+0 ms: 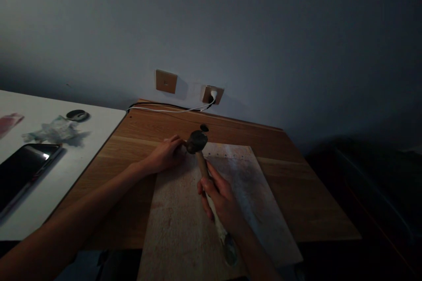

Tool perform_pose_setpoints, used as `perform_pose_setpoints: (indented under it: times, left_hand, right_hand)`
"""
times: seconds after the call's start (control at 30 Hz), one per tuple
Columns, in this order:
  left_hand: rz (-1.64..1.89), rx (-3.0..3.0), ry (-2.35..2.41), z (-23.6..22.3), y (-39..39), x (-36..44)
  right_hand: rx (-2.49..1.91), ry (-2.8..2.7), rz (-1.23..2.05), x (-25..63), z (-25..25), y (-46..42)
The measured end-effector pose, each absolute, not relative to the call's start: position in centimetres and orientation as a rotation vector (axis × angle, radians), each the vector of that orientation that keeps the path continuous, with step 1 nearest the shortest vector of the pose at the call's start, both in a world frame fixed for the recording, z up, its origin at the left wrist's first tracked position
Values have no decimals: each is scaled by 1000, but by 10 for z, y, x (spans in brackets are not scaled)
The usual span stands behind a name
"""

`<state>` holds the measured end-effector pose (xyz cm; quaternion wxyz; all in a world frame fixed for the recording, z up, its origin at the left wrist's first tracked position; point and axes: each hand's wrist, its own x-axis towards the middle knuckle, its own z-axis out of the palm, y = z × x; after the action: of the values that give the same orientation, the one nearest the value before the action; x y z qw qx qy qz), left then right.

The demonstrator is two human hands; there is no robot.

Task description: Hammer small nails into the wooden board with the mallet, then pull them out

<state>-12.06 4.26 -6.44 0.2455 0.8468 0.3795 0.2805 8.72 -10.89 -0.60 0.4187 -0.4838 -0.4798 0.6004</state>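
My right hand (219, 193) is wrapped round the wooden handle of a hammer (197, 141), whose dark metal head points up and away from me. The handle slants down toward me, its lower end below my palm. Just left of the hammer head, my left hand (170, 153) is closed, fingertips pinched together; the head partly hides whatever they hold. Both hands are over a worn wooden board (178, 224). Along the board's far edge runs a row of several small dark dots, nails or holes; I cannot tell which.
The board lies on a brown wooden desk (296, 193). A white table (66, 175) adjoins at left, with a phone (26, 171), a crumpled plastic wrapper (56, 131) and a dark roll of tape (78, 115). Cables run along the wall to a socket (212, 95).
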Motion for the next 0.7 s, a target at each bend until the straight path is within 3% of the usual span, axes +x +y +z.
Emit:
perform_pose_setpoints:
  times: [0.7]
  left_hand:
    - [704, 2325, 1159, -61, 38, -119]
  right_hand:
    - [-1242, -1224, 1540, 80, -15, -109]
